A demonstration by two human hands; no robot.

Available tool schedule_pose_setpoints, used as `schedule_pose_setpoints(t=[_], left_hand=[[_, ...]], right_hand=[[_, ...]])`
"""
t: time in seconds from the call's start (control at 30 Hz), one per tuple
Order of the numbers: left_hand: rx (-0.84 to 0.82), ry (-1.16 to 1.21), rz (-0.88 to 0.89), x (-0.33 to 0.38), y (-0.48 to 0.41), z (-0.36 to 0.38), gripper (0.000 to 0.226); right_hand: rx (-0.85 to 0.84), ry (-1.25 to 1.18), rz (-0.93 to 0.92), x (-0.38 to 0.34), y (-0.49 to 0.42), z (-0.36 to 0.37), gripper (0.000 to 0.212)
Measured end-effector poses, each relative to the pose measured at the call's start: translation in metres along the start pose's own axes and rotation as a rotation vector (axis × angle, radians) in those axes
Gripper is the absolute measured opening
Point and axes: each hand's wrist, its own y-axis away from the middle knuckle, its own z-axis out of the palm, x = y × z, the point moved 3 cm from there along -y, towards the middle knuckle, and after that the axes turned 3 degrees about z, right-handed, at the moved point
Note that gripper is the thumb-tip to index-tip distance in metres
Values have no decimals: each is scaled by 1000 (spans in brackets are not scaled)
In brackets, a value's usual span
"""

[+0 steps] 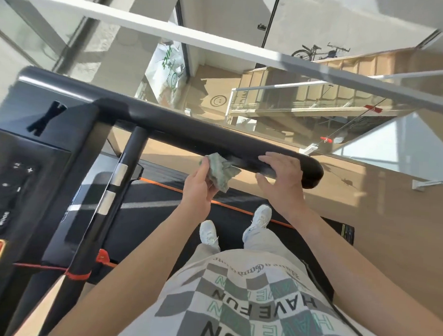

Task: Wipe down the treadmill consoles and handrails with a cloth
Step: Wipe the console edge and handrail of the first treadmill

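A thick black handrail [191, 131] runs from the treadmill console [27, 161] on the left out to a rounded end at the right. My left hand [199, 186] is shut on a crumpled pale green cloth [221, 171], which it presses against the underside of the rail near its middle. My right hand [281, 175] wraps around the rail close to its rounded end, fingers over the top and thumb underneath. A thinner black bar with silver sensor bands [114, 189] slants down from the rail beside the console.
I stand on the black treadmill belt [151, 215] with an orange edge stripe, white shoes [258, 219] below my hands. A red safety clip and cord [101, 258] hang near the console. Glass railing [305, 103] and a wooden floor lie beyond the rail.
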Motion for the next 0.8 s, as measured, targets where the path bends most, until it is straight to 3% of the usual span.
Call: schedule_pose_setpoints(t=[0.2,0.3,0.43,0.53,0.67,0.8], left_hand=[[-118,-190,225,31,35,-28,37],[-87,-217,318,40,50,-39,30],[-85,-249,455,44,60,-53,41],[15,-409,567,44,59,-72,32],[308,-744,671,45,57,-101,9],[407,-938,775,59,62,-118,30]], right_hand=[[-224,-264,-177,-89,3,30,40],[-283,-310,-179,-118,3,41,28],[-366,-307,-218,-138,2,52,6],[-418,-343,-215,-144,-6,54,7],[-497,-363,-286,-155,-25,57,13],[-580,-408,-269,-169,-46,66,13]])
